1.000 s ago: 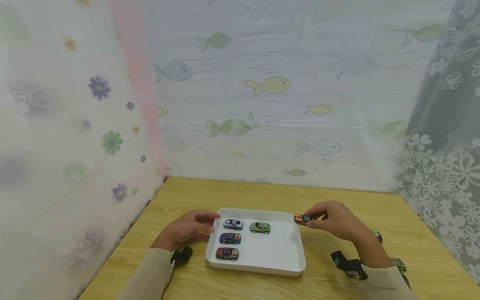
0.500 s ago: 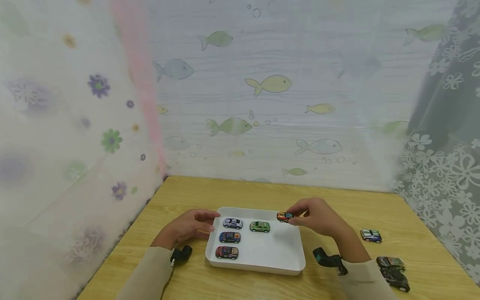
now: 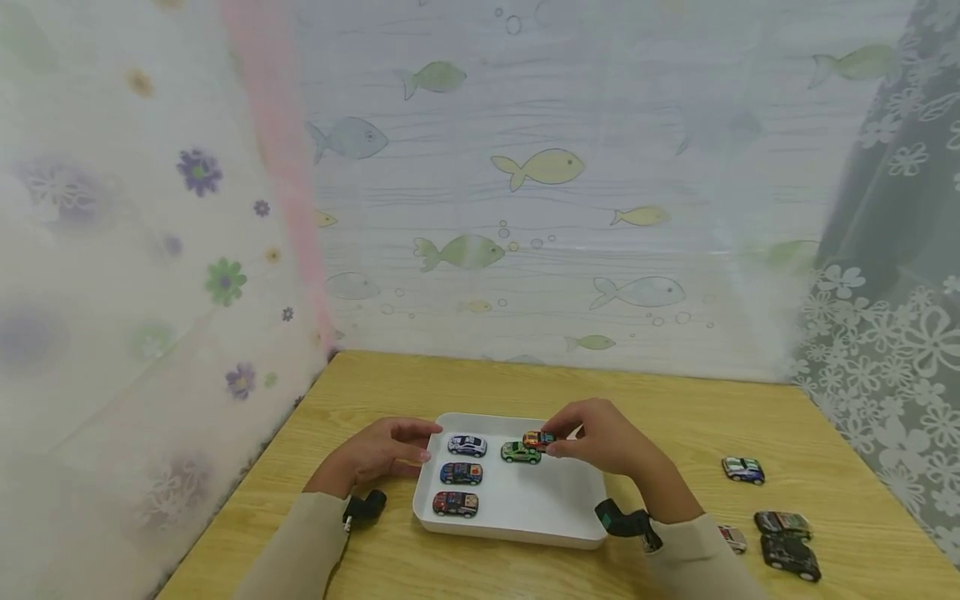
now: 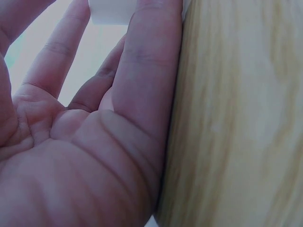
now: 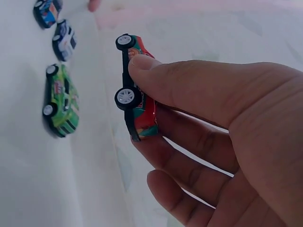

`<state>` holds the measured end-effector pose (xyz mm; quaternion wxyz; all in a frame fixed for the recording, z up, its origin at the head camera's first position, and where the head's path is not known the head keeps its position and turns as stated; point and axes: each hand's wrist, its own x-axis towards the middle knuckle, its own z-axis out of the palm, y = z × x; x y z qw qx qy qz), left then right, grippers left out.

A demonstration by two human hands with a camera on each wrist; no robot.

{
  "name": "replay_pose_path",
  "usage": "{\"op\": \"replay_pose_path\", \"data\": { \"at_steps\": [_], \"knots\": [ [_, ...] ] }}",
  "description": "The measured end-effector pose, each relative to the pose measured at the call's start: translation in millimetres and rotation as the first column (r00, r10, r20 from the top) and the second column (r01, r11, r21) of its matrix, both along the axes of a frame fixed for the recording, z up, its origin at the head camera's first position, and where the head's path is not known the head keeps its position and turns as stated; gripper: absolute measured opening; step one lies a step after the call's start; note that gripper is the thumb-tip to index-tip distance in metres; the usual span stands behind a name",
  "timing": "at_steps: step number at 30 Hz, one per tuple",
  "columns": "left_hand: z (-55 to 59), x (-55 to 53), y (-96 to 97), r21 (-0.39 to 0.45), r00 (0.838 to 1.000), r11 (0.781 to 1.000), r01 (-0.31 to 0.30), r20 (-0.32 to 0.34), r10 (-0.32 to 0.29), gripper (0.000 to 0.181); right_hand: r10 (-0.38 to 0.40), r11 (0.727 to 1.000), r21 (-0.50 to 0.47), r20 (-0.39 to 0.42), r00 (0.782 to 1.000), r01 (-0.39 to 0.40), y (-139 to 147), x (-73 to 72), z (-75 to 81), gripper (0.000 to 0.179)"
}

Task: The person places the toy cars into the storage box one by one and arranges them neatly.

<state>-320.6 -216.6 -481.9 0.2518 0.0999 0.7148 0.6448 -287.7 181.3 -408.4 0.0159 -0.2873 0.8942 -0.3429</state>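
In the head view my right hand (image 3: pixel 603 435) pinches a red and orange toy car (image 3: pixel 538 441) between thumb and fingers, above the tray. The right wrist view shows the car (image 5: pixel 142 116) side-on, its wheels facing left. It overlaps a green toy car (image 3: pixel 519 453) in the tray in the head view. My left hand (image 3: pixel 384 452) is at the left side of the white tray (image 3: pixel 525 531), fingers extended with tips at its rim. Its side lies along the tabletop in the left wrist view. A white car (image 3: pixel 467 446), a blue car (image 3: pixel 461 473) and a dark red car (image 3: pixel 455 504) line the tray's left side.
On the wooden table (image 3: pixel 420 575), right of the tray, lie a white-green-blue car (image 3: pixel 743 470), a dark green car (image 3: pixel 782 525), a black car (image 3: pixel 791 557) and a pale car (image 3: pixel 733 539) partly behind my right sleeve. A fish-patterned curtain (image 3: pixel 540 208) hangs behind.
My right hand has carried the red and orange car leftward from the tray's right rim to over the green car. My left hand has stayed at the tray's left side.
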Motion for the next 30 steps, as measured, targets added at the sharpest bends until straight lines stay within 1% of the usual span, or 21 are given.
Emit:
{"op": "replay_pose_path", "data": {
  "at_steps": [2,10,16,20,23,26,30],
  "knots": [
    [0.5,-0.3,0.0,0.002,1.000,1.000,0.007,-0.004,-0.007,0.057,-0.004,1.000,0.004,0.003,1.000,0.004,-4.1,-0.4,-3.0,0.022],
    [0.5,-3.4,-0.9,-0.007,1.000,1.000,0.003,-0.009,-0.003,0.057,-0.006,0.999,0.038,-0.007,1.000,0.007,-17.3,-2.4,-11.6,0.021],
    [0.1,-3.6,0.1,-0.012,1.000,1.000,0.005,-0.013,-0.006,0.055,-0.003,1.000,0.007,0.050,0.999,0.003,-22.5,-0.9,-13.5,0.020],
    [-0.5,-3.7,-0.3,-0.018,1.000,1.000,0.003,-0.015,-0.003,0.054,-0.027,0.999,0.024,0.078,0.997,0.025,-28.3,-1.2,-18.1,0.018],
    [-1.5,-3.8,-0.7,-0.014,1.000,1.000,0.001,-0.004,-0.001,0.054,-0.046,0.998,0.035,0.106,0.993,0.043,-32.6,-1.4,-22.6,0.017],
    [-1.7,-3.6,-0.7,-0.004,1.000,1.000,0.003,-0.001,-0.003,0.054,-0.061,0.998,0.029,0.145,0.988,0.058,-35.6,-1.0,-26.3,0.017],
    [-1.8,-4.2,-0.3,-0.002,1.000,1.000,0.014,-0.009,-0.014,0.053,-0.070,0.997,0.028,0.172,0.983,0.066,-38.2,0.2,-29.5,0.017]
  ]
}}
